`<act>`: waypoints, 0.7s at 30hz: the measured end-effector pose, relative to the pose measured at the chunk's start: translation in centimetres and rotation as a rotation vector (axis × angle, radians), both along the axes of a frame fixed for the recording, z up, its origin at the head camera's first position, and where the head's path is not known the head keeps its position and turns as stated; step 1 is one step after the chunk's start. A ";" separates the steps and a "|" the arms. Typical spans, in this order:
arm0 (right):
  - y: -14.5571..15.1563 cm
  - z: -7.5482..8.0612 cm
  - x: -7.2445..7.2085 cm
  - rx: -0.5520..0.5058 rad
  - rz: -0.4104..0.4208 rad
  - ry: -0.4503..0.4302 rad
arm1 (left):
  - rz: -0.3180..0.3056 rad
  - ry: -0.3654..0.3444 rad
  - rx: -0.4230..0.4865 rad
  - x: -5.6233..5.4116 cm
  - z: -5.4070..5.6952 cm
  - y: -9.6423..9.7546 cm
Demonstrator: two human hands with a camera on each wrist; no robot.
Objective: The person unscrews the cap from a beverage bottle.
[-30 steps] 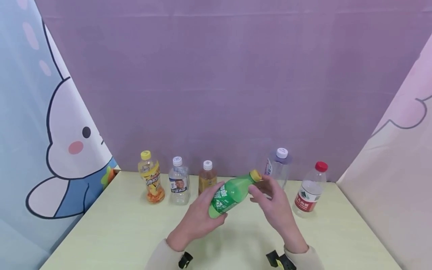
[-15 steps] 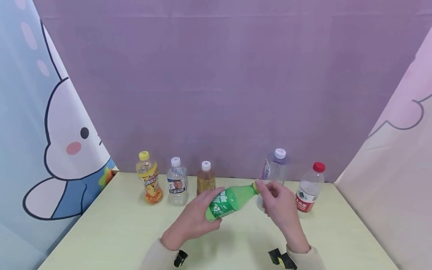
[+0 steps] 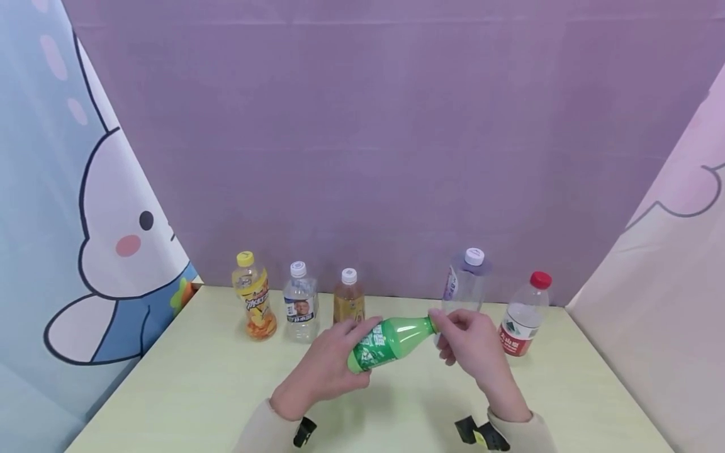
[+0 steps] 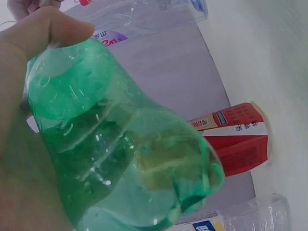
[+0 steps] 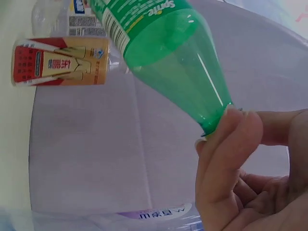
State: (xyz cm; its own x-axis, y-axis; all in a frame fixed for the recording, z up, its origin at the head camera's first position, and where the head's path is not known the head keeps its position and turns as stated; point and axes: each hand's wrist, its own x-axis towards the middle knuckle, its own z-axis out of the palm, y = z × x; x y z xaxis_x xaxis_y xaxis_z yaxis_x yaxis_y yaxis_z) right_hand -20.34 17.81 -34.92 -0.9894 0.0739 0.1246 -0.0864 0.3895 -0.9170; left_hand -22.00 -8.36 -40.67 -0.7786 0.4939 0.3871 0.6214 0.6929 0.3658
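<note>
My left hand (image 3: 325, 365) grips the lower body of a green Sprite bottle (image 3: 385, 343), which is held over the table, lying almost level with its neck to the right. With thumb and fingertips, my right hand (image 3: 476, 343) pinches the bottle's neck end, and the cap is hidden under those fingers. In the left wrist view the see-through green base (image 4: 178, 178) of the bottle faces the camera, with the left thumb (image 4: 57, 26) across its side. The right wrist view shows the bottle's tapered shoulder (image 5: 183, 82) running into the right fingertips (image 5: 226, 125).
Along the back of the pale table (image 3: 187, 377) stand a yellow-capped bottle (image 3: 257, 308), a small clear bottle (image 3: 300, 308) and an amber bottle (image 3: 348, 302). Behind my right hand is a white-capped clear bottle (image 3: 467, 289), with a red-capped bottle (image 3: 518, 324) further right. A purple cloth (image 3: 368, 157) hangs behind.
The bottle has tipped from a slant to nearly level. My right fingers have closed over the yellow cap, which showed a second ago. The standing bottles have stayed put.
</note>
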 end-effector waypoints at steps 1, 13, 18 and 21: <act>0.0 0.0 0.0 -0.012 0.004 -0.007 | 0.002 -0.006 -0.004 0.1 0.0 0.0; 0.5 0.0 0.1 0.088 0.128 0.079 | 0.000 -0.059 -0.006 0.1 0.3 -0.2; 0.9 0.0 0.1 0.167 0.179 0.139 | -0.006 -0.085 -0.007 -0.1 0.3 -0.3; 1.0 -0.1 0.1 0.196 0.201 0.160 | -0.009 -0.123 -0.007 -0.1 0.3 -0.5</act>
